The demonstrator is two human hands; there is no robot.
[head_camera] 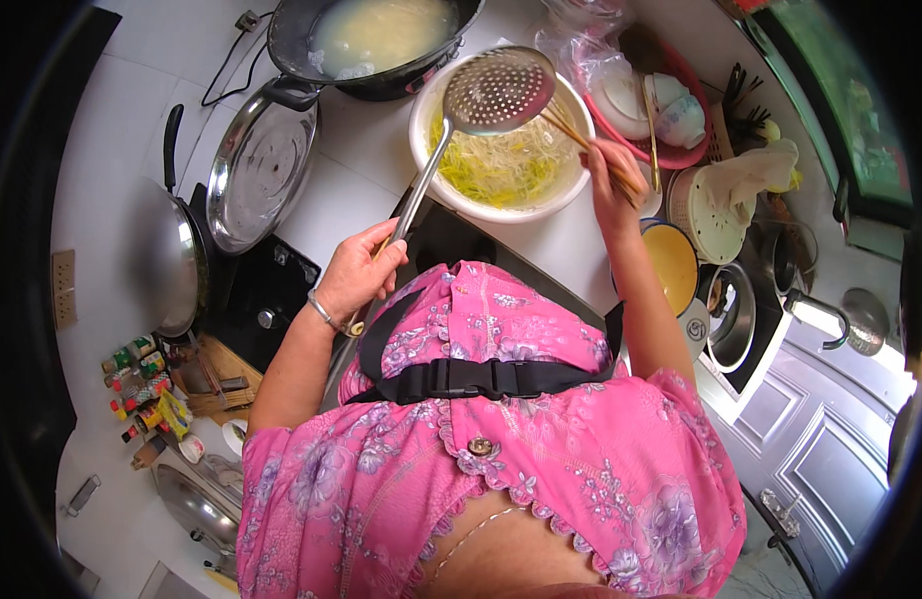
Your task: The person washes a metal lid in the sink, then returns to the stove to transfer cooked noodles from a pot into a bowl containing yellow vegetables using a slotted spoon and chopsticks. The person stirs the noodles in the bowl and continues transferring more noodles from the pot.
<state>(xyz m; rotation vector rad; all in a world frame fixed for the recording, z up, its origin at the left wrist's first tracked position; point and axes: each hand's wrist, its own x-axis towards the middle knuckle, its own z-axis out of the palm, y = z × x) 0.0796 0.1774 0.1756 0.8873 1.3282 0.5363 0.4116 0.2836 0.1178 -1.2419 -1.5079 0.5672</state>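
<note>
My left hand [362,271] grips the long handle of a metal skimmer [498,88], whose perforated bowl hangs over the far side of a white basin [425,168]. In my right hand [617,178] is a pair of wooden chopsticks [569,132]. Their upper part slants toward the skimmer; the tips are hidden behind or at its rim. Pale and yellow-green shreds [498,168], apparently vegetable, lie in liquid inside the basin.
Beyond the basin, a dark pan [289,45] holds cloudy liquid. A steel lid [263,176] leans at left near a black stove [270,307]. Rightward are a red basket [685,161] of bowls, a yellow-lined bowl [669,262] and a sink [733,322]. Several seasoning bottles [143,374] stand at left.
</note>
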